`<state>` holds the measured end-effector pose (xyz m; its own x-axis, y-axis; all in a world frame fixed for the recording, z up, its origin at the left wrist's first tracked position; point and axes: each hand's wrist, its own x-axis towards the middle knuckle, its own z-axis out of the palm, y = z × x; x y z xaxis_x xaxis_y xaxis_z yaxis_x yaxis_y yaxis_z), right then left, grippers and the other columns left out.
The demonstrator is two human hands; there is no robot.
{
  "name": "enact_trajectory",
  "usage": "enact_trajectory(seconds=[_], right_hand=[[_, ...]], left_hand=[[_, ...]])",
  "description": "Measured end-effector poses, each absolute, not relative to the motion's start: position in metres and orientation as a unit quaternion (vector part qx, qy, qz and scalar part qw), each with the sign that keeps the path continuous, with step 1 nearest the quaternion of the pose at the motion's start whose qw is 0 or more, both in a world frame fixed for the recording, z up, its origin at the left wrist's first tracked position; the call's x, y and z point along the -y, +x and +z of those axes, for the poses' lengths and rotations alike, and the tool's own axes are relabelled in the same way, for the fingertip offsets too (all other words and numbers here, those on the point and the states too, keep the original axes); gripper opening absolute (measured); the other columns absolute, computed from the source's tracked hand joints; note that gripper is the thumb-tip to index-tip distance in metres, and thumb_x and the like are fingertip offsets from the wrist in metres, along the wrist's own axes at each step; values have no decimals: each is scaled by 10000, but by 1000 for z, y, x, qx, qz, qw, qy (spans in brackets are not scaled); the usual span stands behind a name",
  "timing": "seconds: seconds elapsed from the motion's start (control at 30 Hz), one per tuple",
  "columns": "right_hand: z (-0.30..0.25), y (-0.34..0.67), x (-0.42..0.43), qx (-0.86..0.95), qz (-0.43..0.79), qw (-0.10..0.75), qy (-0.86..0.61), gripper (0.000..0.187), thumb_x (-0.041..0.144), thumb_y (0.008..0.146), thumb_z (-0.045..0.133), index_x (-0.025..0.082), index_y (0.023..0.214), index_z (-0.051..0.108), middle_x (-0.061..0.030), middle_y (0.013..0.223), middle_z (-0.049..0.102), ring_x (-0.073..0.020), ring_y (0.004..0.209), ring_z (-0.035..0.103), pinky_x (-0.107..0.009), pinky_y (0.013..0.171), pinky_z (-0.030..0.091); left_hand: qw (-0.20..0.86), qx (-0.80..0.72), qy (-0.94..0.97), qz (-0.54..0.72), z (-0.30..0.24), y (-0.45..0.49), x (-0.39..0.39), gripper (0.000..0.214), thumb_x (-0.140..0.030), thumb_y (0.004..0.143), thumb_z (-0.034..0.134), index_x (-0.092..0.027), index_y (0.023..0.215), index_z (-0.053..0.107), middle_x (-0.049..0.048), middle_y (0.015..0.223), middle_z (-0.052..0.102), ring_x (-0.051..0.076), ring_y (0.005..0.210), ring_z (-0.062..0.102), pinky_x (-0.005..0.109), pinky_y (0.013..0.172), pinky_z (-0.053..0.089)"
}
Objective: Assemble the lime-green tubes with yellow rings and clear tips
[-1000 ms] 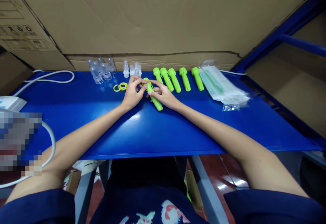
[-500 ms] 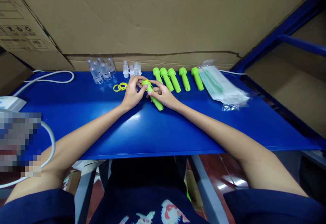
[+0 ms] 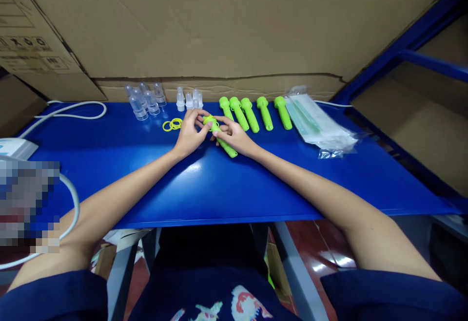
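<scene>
Both hands meet over the middle of the blue table (image 3: 219, 189). My right hand (image 3: 234, 135) grips a green plastic handle piece (image 3: 227, 148) that slants toward me. My left hand (image 3: 190, 133) pinches at the head of that piece, where a thin yellow ring (image 3: 211, 120) sits around it. Two loose yellow rings (image 3: 172, 124) lie just left of my left hand. Several more green handle pieces (image 3: 252, 114) lie in a row behind my right hand.
Clear plastic cups (image 3: 144, 101) and small clear caps (image 3: 190, 98) stand at the back. A plastic bag of packets (image 3: 318, 126) lies at the right. A white cable (image 3: 73, 111) and a white device (image 3: 14, 146) are at the left. A cardboard wall (image 3: 219, 28) closes the back.
The near end of the green piece has swung slightly right and toward me. My fingers have shifted a little at its head. Nothing else moved.
</scene>
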<state>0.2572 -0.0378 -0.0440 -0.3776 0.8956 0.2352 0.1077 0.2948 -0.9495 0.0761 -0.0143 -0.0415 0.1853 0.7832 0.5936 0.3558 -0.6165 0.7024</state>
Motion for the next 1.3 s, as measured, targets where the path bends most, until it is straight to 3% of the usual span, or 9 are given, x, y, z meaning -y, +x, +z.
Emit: enact_trajectory(seconds=[0.23,0.43,0.53,0.87,1.13,1.3], right_hand=[[-49,256,37,688,409,463,-381,706,475,841,686,167,1429,445,-13,794,678,-170,694,689,-306,618,614],[-51,255,37,689,396,478,-374,707,489,845,679,192,1429,412,5,784,652,-192,755,715,-309,622,621],[-51,254,37,687,394,479,-378,717,492,818,713,195,1396,410,33,734,624,-176,683,699,-306,614,613],[-46,253,42,681,396,471,-396,658,488,806,726,227,1334,433,39,721,646,-170,626,678,-325,605,606],[-43,252,45,679,390,472,-405,651,485,810,726,215,1328,439,29,725,643,-165,612,661,-323,579,600],[-43,252,45,675,392,476,-406,660,470,808,725,200,1338,437,26,720,645,-170,604,664,-326,573,597]], left_hand=[[232,-371,722,536,-39,79,16,257,-318,857,733,-186,1005,570,43,993,639,116,810,625,230,706,529],[258,-379,701,546,-40,79,16,317,-394,836,759,-190,956,548,30,966,629,91,705,600,219,631,475],[269,-375,707,536,-37,77,17,302,-399,837,751,-185,945,568,28,968,639,85,696,592,202,581,426],[222,-369,735,523,-34,75,18,227,-347,867,712,-167,786,600,24,858,623,93,683,562,216,604,440],[251,-388,716,523,-35,78,19,217,-298,838,743,-182,890,567,7,892,648,81,657,559,207,588,426],[195,-386,740,515,-34,77,21,194,-290,873,697,-185,914,539,18,927,624,102,704,578,255,733,497]])
